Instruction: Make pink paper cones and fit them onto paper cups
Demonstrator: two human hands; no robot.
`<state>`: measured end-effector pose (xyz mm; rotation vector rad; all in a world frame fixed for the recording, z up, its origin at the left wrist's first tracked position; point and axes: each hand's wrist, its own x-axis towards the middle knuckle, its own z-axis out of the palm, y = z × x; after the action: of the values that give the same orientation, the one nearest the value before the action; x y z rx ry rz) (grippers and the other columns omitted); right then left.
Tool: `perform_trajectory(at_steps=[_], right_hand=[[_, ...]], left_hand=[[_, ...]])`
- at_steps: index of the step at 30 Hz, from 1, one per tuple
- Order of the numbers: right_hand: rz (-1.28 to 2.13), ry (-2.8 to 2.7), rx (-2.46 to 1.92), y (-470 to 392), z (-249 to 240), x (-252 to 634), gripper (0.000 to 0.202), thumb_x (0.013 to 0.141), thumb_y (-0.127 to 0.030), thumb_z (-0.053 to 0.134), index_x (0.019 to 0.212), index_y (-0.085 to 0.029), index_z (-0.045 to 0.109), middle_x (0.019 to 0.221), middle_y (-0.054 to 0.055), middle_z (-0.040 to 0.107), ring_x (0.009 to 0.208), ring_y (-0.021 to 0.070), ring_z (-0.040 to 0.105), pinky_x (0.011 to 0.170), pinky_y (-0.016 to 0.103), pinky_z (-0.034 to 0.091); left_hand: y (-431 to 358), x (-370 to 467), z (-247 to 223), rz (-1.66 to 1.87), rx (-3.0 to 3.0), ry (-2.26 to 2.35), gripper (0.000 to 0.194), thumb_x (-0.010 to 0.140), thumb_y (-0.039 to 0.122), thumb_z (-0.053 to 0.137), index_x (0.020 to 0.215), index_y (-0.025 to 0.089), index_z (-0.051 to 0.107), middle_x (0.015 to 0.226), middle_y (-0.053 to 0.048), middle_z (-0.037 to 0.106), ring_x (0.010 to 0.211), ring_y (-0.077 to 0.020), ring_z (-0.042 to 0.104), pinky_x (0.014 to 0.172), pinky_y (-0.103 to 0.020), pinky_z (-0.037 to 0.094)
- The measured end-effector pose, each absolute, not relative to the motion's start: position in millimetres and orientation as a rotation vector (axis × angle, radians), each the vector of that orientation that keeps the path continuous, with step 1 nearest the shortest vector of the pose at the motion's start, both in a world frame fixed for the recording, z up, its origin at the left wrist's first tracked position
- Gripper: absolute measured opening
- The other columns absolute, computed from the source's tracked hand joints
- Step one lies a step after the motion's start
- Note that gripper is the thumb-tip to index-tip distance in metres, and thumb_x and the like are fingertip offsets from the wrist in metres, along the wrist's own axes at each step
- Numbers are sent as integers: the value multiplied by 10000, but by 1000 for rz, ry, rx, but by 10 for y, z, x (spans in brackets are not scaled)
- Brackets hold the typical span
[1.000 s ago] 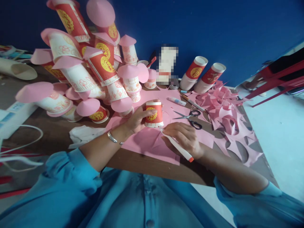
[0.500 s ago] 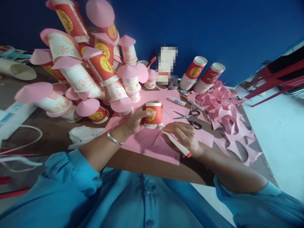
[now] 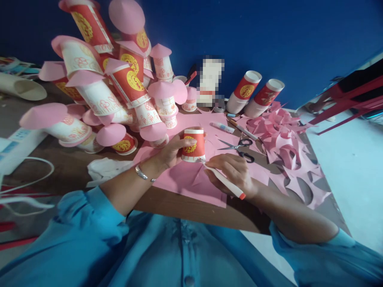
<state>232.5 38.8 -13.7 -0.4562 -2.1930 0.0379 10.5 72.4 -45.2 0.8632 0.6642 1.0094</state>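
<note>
A red paper cup (image 3: 194, 144) with a yellow emblem and white bands is gripped by my left hand (image 3: 175, 150), thumb across its front. Its wide white rim faces down, toward me. My right hand (image 3: 229, 171) is closed around a white marker (image 3: 226, 181) with an orange end cap. The marker's tip is at the cup's lower white band, by its right corner; whether it touches is hard to tell. Pink paper sheets (image 3: 191, 187) lie under both hands. Black-handled scissors (image 3: 239, 146) rest open just beyond my right hand.
Paper cups with pink cone tops (image 3: 98, 95) are piled high at the left. Two cup stacks (image 3: 243, 91) stand by the blue wall. Cut pink scraps (image 3: 287, 147) cover the table's right side. A glue stick (image 3: 222, 127) lies behind the scissors. White crumpled material (image 3: 107, 171) sits left.
The marker's orange end has swung slightly right and down, with a small shift of my right hand. My left hand and the cup stay nearly still.
</note>
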Motion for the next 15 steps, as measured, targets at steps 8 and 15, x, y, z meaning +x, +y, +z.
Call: perform_trajectory(at_steps=[8, 15], right_hand=[[7, -2187, -456, 401, -170, 2302, 105, 977, -149, 689, 1051, -202, 637, 816, 31, 776, 724, 182, 776, 650, 295, 642], [2, -2192, -446, 418, -176, 2320, 125, 966, -144, 718, 1061, -181, 646, 826, 45, 785, 746, 195, 781, 671, 304, 648]], left_hand=[[723, 117, -415, 1013, 888, 617, 497, 806, 343, 780, 1273, 194, 697, 1104, -91, 726, 856, -189, 644, 704, -296, 521], [722, 115, -424, 1006, 872, 591, 492, 790, 323, 787, 1257, 195, 699, 1159, -106, 729, 879, -199, 666, 734, -312, 548]])
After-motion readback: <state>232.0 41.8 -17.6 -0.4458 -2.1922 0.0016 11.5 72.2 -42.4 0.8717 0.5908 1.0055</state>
